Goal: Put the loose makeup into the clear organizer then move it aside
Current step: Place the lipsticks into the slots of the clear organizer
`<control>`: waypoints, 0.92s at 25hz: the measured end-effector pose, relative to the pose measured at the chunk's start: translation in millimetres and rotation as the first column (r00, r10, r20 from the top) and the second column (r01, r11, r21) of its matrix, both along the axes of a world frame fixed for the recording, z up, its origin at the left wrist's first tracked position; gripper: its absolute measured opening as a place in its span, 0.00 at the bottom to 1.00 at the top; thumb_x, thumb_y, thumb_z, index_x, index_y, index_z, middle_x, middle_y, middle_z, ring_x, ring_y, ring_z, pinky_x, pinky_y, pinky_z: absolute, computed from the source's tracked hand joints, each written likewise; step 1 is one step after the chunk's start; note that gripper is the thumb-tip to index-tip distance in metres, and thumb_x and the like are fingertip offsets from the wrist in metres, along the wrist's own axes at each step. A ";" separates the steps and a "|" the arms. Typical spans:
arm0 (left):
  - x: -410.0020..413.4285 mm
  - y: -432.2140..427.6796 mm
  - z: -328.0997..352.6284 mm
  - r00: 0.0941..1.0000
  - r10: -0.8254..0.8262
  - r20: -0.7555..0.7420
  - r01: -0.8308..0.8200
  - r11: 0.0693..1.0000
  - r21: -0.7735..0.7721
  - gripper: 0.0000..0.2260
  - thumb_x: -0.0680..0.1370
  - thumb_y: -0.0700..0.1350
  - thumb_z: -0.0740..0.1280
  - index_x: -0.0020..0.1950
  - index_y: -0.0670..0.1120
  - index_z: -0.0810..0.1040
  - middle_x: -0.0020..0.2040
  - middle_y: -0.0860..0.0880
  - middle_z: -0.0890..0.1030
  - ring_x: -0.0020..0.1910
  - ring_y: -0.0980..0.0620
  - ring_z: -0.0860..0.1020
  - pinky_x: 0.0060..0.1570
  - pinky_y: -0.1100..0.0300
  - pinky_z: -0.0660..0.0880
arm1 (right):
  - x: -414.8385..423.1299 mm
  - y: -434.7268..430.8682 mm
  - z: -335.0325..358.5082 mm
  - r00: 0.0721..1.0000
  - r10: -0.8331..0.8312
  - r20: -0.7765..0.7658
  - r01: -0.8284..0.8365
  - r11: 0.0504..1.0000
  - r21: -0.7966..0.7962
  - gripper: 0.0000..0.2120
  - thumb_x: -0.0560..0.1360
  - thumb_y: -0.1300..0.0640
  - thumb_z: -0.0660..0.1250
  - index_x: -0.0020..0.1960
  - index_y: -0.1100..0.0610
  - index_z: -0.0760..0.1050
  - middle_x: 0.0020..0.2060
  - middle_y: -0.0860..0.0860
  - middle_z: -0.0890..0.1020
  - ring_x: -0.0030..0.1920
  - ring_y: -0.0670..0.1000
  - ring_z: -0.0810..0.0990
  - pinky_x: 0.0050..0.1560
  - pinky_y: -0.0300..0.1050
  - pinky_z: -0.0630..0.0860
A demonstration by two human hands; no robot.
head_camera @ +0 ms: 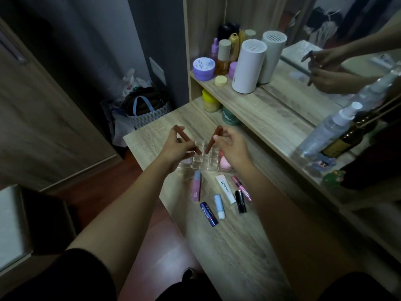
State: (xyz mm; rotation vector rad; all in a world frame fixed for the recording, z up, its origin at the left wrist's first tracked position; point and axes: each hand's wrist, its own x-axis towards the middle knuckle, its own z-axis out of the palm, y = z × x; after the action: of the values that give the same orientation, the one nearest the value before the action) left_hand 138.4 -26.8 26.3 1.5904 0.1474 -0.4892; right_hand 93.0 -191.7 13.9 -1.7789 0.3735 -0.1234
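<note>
Nearest, six loose lip products (220, 195) await sorting on the wooden tabletop (238, 246). Farther, left hand (176, 146) and right hand (231, 145) each pinch a slim brown tube, angled toward the clear compartmented organizer (200, 159) for insertion.

Both hands are up over the clear organizer (200, 158) on the wooden table (238, 246), each pinching a brown lip tube. The left hand (176, 147) has its brown tube (184, 137) slanted, lower end over the organizer's cells. The right hand (231, 144) has the other brown tube (213, 140) tipped down into the grid too. Pink sponges (224, 160) sit at the organizer's right side. Just in front of the organizer lie the loose bits: a pink tube (196, 189), a navy Nivea stick (209, 214), a light blue balm (219, 206), a white tube (225, 189), a black lipstick (240, 201) and a slim pink wand (241, 188).
</note>
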 end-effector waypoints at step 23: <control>45.5 -15.9 -45.6 0.831 -0.439 0.342 0.125 0.746 0.654 0.10 0.72 0.40 0.71 0.52 0.41 0.80 0.48 0.43 0.85 0.47 0.48 0.82 0.42 0.75 0.65 | 36.1 7.4 -23.1 0.983 0.041 -0.178 -0.097 0.944 -0.315 0.13 0.73 0.63 0.69 0.57 0.57 0.77 0.50 0.54 0.85 0.45 0.44 0.79 0.34 0.17 0.68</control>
State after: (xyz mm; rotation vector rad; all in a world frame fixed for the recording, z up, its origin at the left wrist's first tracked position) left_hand 183.9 -42.7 -19.3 2.3567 -0.3767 -0.2753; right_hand 129.1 -184.3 -9.2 -2.1332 0.4305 0.0195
